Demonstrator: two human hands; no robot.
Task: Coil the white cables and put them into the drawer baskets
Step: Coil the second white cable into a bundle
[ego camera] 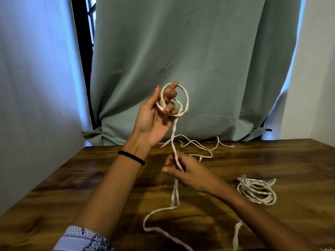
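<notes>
My left hand (155, 113) holds a loop of white cable (183, 98) raised, fingers curled around it. My right hand (188, 171) pinches the cable's hanging length above the wooden surface (108, 187). A coiled cable (257, 191) lies to the right.

A coiled cable (257, 192) is lying on the desk (108, 187) at the right; a loose thin cable (195, 144) is sprawling behind, before the curtain (199, 60).
</notes>
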